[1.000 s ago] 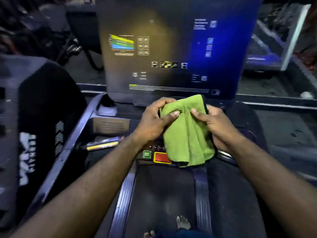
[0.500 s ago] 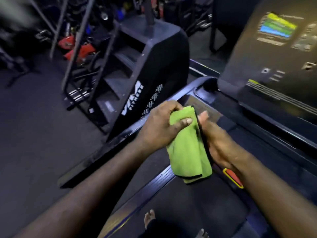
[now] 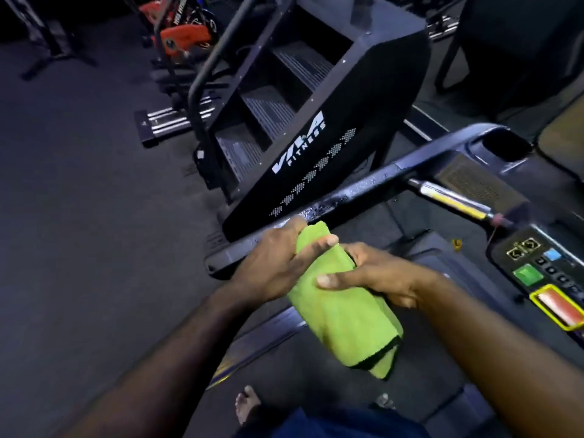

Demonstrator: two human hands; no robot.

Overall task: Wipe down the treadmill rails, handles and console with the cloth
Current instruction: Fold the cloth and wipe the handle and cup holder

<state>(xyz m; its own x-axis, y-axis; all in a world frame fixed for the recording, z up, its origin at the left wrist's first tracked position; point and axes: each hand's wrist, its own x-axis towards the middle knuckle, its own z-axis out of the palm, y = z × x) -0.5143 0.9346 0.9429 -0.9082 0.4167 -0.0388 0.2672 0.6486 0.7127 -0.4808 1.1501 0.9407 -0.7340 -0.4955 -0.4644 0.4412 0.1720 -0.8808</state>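
Gripping the green cloth point(image 3: 341, 311), left hand point(image 3: 278, 263) and right hand point(image 3: 379, 273) are hovering by the rail point(image 3: 363, 188), stair climber point(image 3: 316, 137) standing just beyond.

The cloth point(image 3: 341, 311) is bright lime green with a thin black hem along its lower edge. The rail point(image 3: 363, 191) is black, flecked with pale specks on top. The stepper point(image 3: 347, 165) is black, with white lettering and rows of white dotted arrowheads on its side. Its steps point(image 3: 275, 109) are grey with fine ribbing. On the black console point(image 3: 505, 267), one button point(image 3: 526, 275) is green and a smaller key point(image 3: 553, 255) is blue. A red bar point(image 3: 559, 306) sits in a yellow frame. The grip point(image 3: 455, 202) has a yellow band after a silver end. The floor point(image 3: 79, 216) is dark grey. A machine point(image 3: 183, 36) at the back is orange-red with white marks. The shorts point(image 3: 331, 422) are dark blue.
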